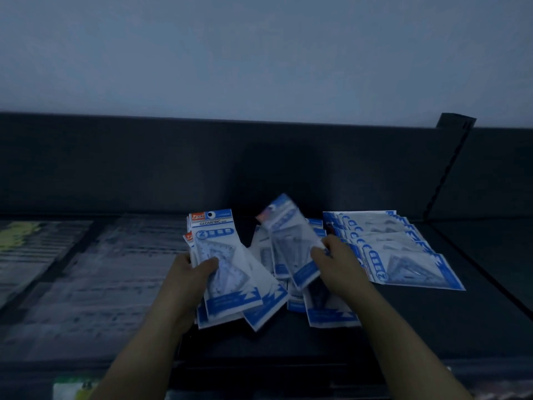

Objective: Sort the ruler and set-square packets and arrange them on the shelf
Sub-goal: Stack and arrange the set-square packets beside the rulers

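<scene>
In dim light, a person is standing at a dark shelf, working through blue-and-white set-square packets with both bare hands.

The left hand is gripping a stack of packets, thumb curled over the front and fingers hidden behind. The word "GEOMETRIC" is showing on the top packet's header, and the lower ends are fanning out slightly over the shelf.

The right hand is pinching a single packet by its edge and holding it tilted, header pointing up and away. That packet is blurred, so its print cannot be read.

Beneath and between the two hands, a loose pile of packets is lying on the shelf at mixed angles.

Just beside the right hand, on its outer side, a fanned row of packets is lying flat, each one overlapping the next.

To the left of the stack, flat clear packets are covering the shelf. Their contents are too dark and smeared to tell. A yellow-green patch is showing at the far left edge.

A dark back panel is rising behind the shelf, with a pale wall above it.
</scene>
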Tool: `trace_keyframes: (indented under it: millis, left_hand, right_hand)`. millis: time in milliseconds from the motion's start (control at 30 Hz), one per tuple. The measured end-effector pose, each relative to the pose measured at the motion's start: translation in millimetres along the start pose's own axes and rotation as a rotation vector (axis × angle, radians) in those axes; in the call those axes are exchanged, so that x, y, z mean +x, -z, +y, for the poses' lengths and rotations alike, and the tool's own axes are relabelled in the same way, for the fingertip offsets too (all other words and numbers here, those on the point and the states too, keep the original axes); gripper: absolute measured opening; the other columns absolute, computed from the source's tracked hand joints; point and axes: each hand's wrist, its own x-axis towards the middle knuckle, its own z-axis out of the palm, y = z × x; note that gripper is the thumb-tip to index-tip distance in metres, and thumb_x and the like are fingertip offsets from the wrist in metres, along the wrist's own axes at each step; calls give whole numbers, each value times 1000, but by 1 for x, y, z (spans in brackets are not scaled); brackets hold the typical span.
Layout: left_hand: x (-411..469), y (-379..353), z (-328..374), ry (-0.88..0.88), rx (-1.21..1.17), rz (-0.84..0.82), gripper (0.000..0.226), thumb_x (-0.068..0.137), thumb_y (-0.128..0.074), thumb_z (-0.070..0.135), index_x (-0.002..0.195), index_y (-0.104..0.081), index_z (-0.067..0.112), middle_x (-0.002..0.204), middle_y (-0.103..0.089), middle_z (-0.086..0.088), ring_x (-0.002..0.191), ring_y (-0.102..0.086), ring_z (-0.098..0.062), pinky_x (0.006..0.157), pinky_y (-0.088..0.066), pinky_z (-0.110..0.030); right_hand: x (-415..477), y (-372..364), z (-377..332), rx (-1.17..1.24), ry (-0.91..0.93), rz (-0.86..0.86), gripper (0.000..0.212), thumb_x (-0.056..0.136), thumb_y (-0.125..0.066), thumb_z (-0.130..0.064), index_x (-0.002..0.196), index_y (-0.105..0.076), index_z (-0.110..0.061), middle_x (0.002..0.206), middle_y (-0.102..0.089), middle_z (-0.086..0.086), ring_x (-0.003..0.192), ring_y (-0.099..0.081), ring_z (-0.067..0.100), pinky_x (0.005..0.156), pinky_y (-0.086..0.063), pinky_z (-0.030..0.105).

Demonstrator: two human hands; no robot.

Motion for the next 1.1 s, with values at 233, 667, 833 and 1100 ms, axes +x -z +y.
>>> trace_keyframes:
  millis: [233,667,833,1100]
  left_hand:
    - [-6,-23,2,-38,-67,-57,27,95,-57,16,117,-57,1,100,-68,-14,81,-66,-26,63,-52,-31]
    - [1,-20,-8,-150,-24,-99,43,83,-69,3,124,-56,10,108,-69,-10,86,-69,-22,57,-55,-27]
    - [3,-17,-13,-115,67,-125,57,78,-77,12,128,-50,13,115,-66,-11,97,-66,-30,85,-55,-49]
    - [0,-14,-15,-114,-35,-175,42,83,-69,3,121,-54,15,110,-69,-11,92,-68,-29,81,-56,-48]
  right_hand:
    - [-27,-1,-26,559,61,2,21,98,-45,-13,78,-49,-15,62,-56,-3,50,-50,8,46,-43,26]
    - [-43,3,21,-564,-108,96,80,67,-62,-74,121,-46,-18,123,-48,5,115,-46,23,91,-45,34]
    - [-37,0,15,-422,-164,11,80,58,-76,-64,116,-43,-21,112,-50,-1,104,-54,20,77,-47,31]
    - [-44,9,-2,543,-76,160,10,92,-61,-17,94,-66,-9,86,-74,9,74,-71,21,64,-58,35]
